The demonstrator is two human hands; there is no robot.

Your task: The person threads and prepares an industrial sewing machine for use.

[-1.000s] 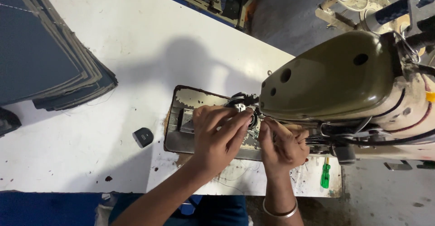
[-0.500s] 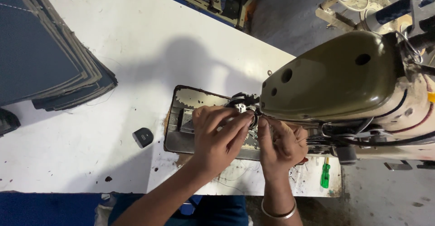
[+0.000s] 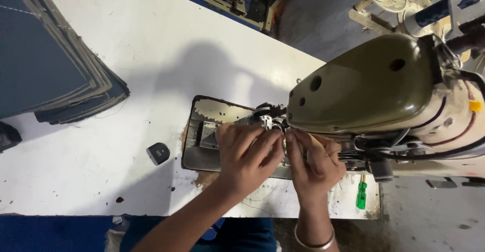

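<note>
Bright overhead light casts a soft shadow across the white table (image 3: 151, 45); edges perhaps slightly warped.

One camera sits on the person's head and looks almost straight down, close above the white table (image 3: 151, 65) and the green sewing machine (image 3: 364, 85), with the floor showing far off at the top

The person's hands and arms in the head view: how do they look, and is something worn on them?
Both forearms are bare, with no sleeves or gloves in view. The left hand wears nothing that shows. The right hand has a thin silver-coloured metal bangle around its wrist. No rings or watch can be made out.
</note>
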